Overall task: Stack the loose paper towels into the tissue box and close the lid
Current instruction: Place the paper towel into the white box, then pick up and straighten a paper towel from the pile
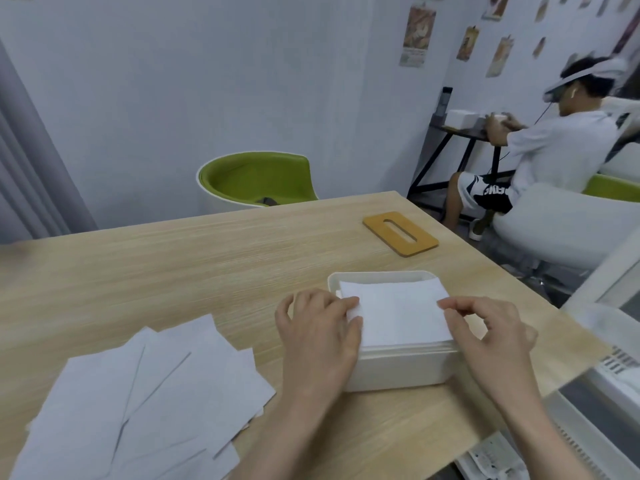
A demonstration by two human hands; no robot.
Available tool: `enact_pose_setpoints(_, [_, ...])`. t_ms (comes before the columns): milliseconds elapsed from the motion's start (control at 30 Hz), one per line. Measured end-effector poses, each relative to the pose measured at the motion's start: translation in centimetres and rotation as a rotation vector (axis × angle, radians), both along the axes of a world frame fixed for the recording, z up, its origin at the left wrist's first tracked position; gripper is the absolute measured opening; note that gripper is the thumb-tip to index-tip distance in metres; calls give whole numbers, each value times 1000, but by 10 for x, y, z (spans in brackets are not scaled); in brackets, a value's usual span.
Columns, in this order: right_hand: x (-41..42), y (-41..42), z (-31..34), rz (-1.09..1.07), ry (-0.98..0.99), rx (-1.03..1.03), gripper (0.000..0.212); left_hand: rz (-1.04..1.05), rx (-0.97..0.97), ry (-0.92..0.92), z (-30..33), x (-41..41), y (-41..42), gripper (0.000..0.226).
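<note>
- Left hand [320, 336] and right hand [491, 336] pinched opposite edges of folded white paper towel [398, 315] atop open white plastic tissue box [398, 370]
- Slotted wooden lid [400, 233] lay apart on light wood table [207, 268]
- Loose white sheets [138, 403] spread left

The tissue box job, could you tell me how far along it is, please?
Partly done: the tissue box already holds a stack of towels. In hand: the left hand and right hand are settling the top towel. Left: the loose towels on the table, and the wooden lid lying beyond the box.
</note>
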State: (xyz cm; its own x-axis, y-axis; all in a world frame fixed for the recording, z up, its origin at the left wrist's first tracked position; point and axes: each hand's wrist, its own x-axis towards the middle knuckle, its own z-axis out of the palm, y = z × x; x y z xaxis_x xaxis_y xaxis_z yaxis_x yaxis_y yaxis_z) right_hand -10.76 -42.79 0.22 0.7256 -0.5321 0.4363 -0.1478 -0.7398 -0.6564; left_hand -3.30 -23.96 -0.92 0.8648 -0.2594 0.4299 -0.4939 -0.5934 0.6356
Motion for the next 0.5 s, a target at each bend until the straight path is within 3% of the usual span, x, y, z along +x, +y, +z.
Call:
enact_pose_setpoints(267, [-2,1,-6,-69,40,-166,9,-27,105,-67,-1,-1,0,25])
enact_pose_setpoints(367, [-8,7,-7,61,33,-275,34,-179,151,-113,0,0,3,34])
enact_pose_setpoints(500, [-12,12,-15,164,102,-326,44,-285,326,-67,2,4,5,65])
